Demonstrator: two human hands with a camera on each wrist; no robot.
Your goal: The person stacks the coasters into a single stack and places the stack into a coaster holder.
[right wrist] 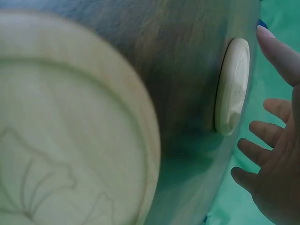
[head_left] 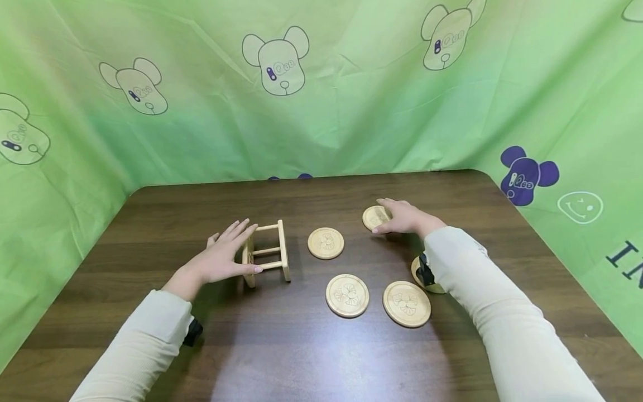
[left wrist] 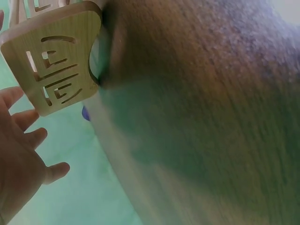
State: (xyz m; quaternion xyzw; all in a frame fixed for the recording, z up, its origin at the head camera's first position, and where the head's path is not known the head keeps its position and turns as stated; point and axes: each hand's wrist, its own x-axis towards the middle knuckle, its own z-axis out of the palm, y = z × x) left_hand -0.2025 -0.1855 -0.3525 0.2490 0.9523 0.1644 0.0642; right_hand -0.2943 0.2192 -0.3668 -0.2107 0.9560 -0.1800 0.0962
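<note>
"Pale wood, that rack (head_left: 283, 245); where is it?"

"Left of the coasters (head_left: 347, 296), with the left hand (head_left: 223, 258) spread wide alongside (whether it presses, I cannot tell)."

"And the right hand (head_left: 403, 216)?"

"Wide too, over the edge of the far coaster (head_left: 373, 219)."

"What could go wrong?"

"A low right forearm (head_left: 472, 285) might drag the coaster under the wrist (head_left: 415, 268); a sideways shove could topple the rack."

"Does another view add anything?"

"Left wrist: the rack's slotted end panel (left wrist: 61, 58), barely visible from the head."
</note>
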